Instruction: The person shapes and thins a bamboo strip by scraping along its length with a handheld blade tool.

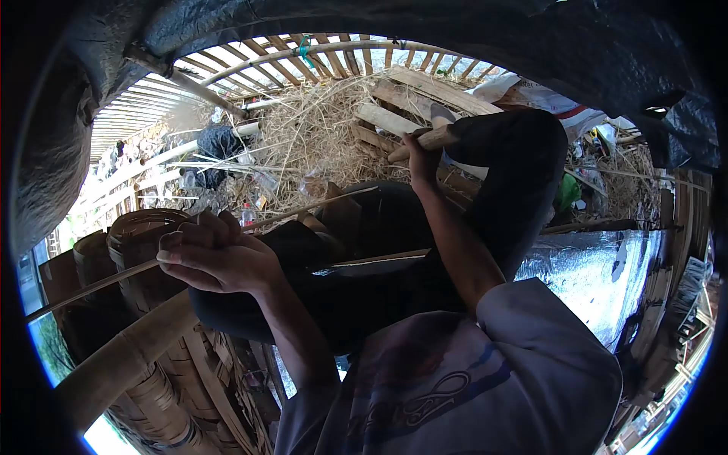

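Note:
My left hand [220, 254] is closed, its fingers curled round a long thin bamboo strip [98, 290]. The strip slants from the lower left, through the hand, up toward the middle of the view. My right hand [425, 161] is wrapped round a thick, pale brown wooden handle [434, 139], beside my raised knee. What the handle belongs to is hard to make out. Across my lap, in dark trousers, lies another thin pale strip [387, 259], touched by neither hand.
Coiled bamboo bands [144, 243] stand at the left, above a thick bamboo pole [125, 360]. Straw and shavings [311, 136] cover the ground ahead, with wooden planks [436, 91] on them. A slatted bamboo fence [303, 57] closes the far side. Dark sheeting [485, 23] hangs overhead.

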Demonstrator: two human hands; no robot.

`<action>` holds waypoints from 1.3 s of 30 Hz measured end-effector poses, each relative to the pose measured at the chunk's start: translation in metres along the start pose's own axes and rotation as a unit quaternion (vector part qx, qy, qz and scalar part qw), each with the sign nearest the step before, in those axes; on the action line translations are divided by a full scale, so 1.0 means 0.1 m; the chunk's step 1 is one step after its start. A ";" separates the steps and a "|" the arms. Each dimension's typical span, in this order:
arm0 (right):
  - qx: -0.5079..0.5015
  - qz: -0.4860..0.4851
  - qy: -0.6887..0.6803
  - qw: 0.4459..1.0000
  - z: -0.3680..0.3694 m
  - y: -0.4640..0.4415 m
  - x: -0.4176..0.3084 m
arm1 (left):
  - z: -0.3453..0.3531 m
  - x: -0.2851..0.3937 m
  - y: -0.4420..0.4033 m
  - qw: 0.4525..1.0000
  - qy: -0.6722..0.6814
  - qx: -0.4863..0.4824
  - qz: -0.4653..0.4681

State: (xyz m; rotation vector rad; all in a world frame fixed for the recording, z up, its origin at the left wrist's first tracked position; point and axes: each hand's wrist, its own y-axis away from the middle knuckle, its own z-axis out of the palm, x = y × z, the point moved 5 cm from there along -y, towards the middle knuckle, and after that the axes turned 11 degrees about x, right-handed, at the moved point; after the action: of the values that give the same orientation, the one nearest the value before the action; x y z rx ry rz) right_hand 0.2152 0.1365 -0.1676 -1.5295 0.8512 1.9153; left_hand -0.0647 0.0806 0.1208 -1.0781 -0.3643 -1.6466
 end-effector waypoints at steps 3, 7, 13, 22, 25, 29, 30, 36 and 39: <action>-0.037 -0.031 -0.013 0.999 0.10 -0.07 -0.30 | -0.12 -0.05 -0.06 0.995 -0.010 -0.095 -0.023; -0.084 0.110 0.143 0.980 -0.04 0.01 0.08 | -0.07 -0.04 0.00 0.998 -0.040 -0.043 -0.007; -0.089 0.162 0.190 0.964 -0.23 0.42 0.52 | 0.04 0.01 0.06 1.000 -0.011 -0.020 0.004; -0.092 0.152 0.172 0.969 -0.26 0.30 0.60 | 0.04 0.03 0.05 0.999 -0.018 -0.025 0.013; -0.082 0.166 0.151 0.971 -0.31 0.28 0.65 | 0.05 0.03 0.04 0.999 -0.022 -0.036 0.018; -0.068 0.180 0.136 0.972 -0.37 0.29 0.70 | 0.03 0.01 0.05 0.999 -0.011 -0.048 0.007; -0.068 0.173 0.140 0.973 -0.38 0.28 0.65 | 0.01 0.01 0.05 0.999 -0.012 -0.039 0.010; -0.104 0.183 0.243 0.947 -0.35 0.34 0.60 | -0.03 0.02 0.03 0.999 -0.002 -0.036 0.013; -0.120 0.173 0.278 0.937 -0.33 0.38 0.56 | -0.05 0.00 0.03 0.994 0.018 -0.110 0.017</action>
State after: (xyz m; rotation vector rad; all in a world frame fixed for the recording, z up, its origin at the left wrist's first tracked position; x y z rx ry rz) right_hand 0.1960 0.0885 -0.2222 -2.2595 1.2268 1.8944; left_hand -0.0643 0.0757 0.1171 -1.2093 -0.1428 -1.7018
